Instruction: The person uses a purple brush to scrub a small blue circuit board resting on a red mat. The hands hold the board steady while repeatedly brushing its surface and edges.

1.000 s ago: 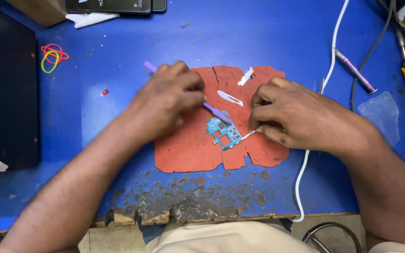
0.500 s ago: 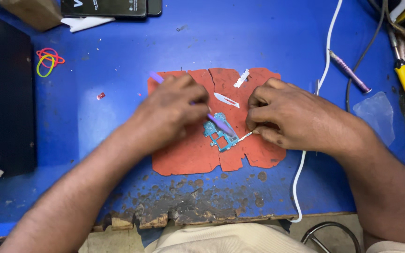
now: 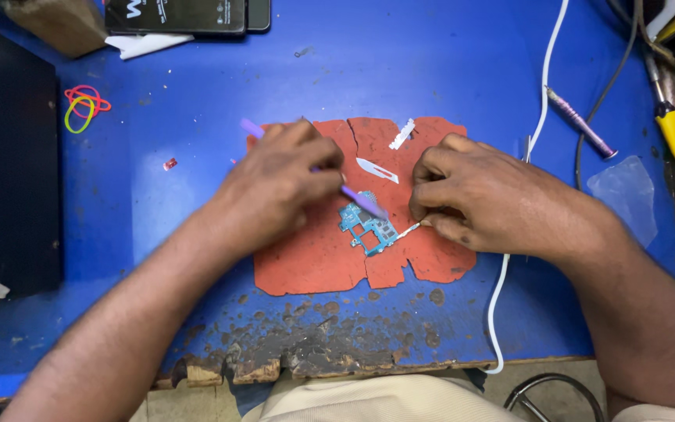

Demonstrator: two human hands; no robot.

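Little has moved since a second ago: both hands stay over the small circuit board [image 3: 366,228], the purple brush's tip only shifted slightly across it.

The left hand [image 3: 279,184] is closed around the purple brush [image 3: 353,197], whose handle end sticks out past the knuckles and whose bristle tip rests on the board's upper right corner. The right hand [image 3: 478,199] is pinched narrow on a thin white stick [image 3: 409,230] that touches the board's right edge and seems to pin it to the orange mat [image 3: 306,266]. To judge from this, short, light strokes away from the pinning stick would suit, keeping the board flat. It lies between both hands, just below the left fingertips and just left of the right thumb. A loose blade [image 3: 376,169] lies on the mat just above it.
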